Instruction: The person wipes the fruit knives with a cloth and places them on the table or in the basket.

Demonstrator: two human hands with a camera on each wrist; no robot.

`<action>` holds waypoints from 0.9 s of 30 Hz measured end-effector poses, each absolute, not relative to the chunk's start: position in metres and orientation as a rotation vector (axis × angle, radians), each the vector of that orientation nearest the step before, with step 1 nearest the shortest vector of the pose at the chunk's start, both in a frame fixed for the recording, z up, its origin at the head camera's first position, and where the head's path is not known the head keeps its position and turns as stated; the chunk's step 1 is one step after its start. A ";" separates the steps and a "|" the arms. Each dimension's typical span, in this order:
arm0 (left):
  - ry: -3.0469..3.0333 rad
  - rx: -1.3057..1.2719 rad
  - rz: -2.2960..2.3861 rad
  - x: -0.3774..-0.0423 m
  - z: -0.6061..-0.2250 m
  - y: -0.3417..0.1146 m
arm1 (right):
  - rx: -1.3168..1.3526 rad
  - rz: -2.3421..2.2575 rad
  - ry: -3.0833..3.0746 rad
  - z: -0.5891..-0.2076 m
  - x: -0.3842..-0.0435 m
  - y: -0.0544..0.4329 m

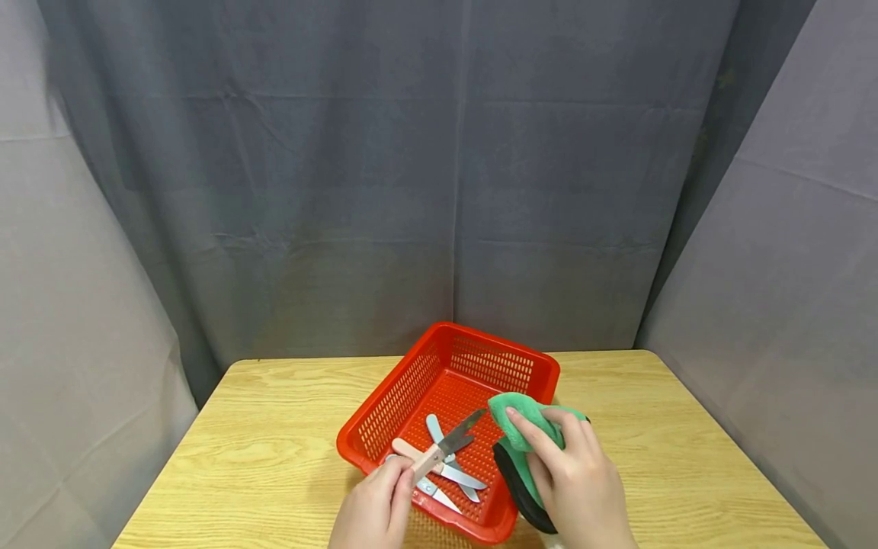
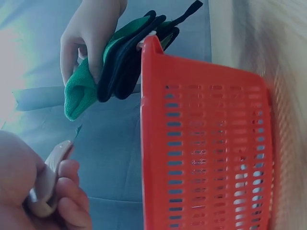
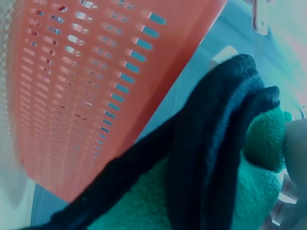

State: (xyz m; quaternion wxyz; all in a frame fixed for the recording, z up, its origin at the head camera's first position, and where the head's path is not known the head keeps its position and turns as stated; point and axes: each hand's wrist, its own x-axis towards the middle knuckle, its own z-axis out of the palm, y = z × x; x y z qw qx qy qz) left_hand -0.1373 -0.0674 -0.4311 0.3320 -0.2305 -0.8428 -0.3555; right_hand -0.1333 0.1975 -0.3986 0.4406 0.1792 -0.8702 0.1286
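In the head view my left hand (image 1: pixel 373 509) grips the pale wooden handle of a knife (image 1: pixel 453 441), its blade slanting up to the right above a red basket (image 1: pixel 348 444). The left wrist view shows the fingers curled round that handle. A folded green cloth (image 1: pixel 513 415) with black edging is bunched in my right hand (image 1: pixel 583 476), close to the blade's tip; a small gap shows between them. Inside the basket lie several more knives (image 1: pixel 463 477), some crossing each other, with pale wooden and light blue handles.
The basket stands on a light wood table (image 1: pixel 274 427), near its front. A grey curtain (image 1: pixel 343 191) hangs behind the table, and pale cloth panels (image 1: pixel 768 305) flank it on both sides. Something small and white (image 1: pixel 551 540) shows below the cloth.
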 end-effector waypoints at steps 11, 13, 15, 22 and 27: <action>-2.471 -0.597 -0.965 -0.149 -0.400 -0.076 | 0.424 0.298 -2.116 -0.400 -0.134 0.203; -2.501 -0.598 -0.956 -0.155 -0.394 -0.076 | 0.421 0.299 -2.120 -0.400 -0.133 0.203; -2.534 -0.602 -0.940 -0.161 -0.390 -0.076 | 0.418 0.306 -2.126 -0.400 -0.133 0.202; -2.679 -0.669 -0.876 -0.186 -0.388 -0.073 | 0.418 0.327 -2.149 -0.402 -0.132 0.201; -2.739 -0.729 -0.759 -0.205 -0.395 -0.072 | 0.414 0.349 -2.159 -0.403 -0.132 0.200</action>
